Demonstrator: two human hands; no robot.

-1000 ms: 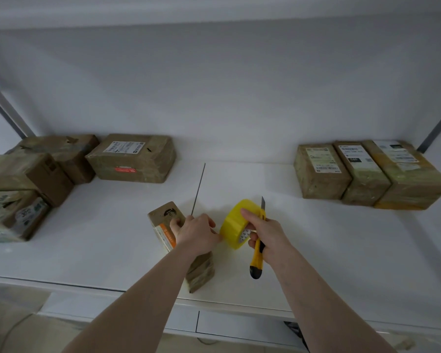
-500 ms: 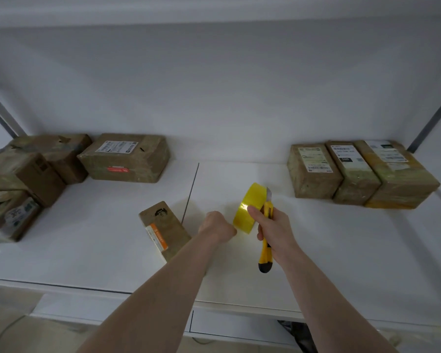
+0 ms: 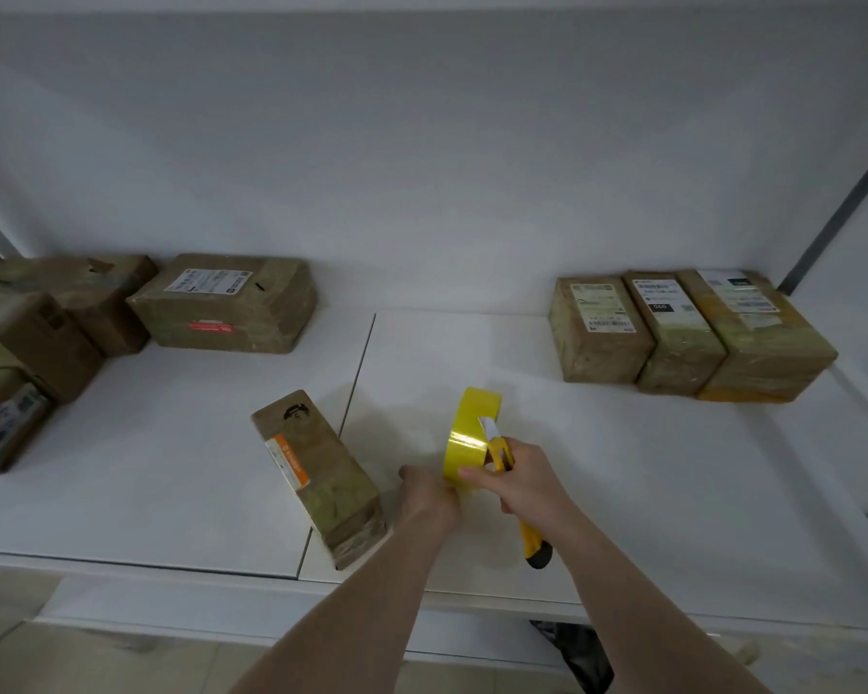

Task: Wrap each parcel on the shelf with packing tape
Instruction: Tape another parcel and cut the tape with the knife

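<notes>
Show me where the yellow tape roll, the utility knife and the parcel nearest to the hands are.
yellow tape roll (image 3: 464, 443), head view, outer band
utility knife (image 3: 536, 548), head view, handle's lower end
nearest parcel (image 3: 317, 468), head view, top face

White wall (image 3: 422, 142), pale tiled floor (image 3: 11, 658)

A dark object (image 3: 580, 653) lies beneath the white ledge
</notes>
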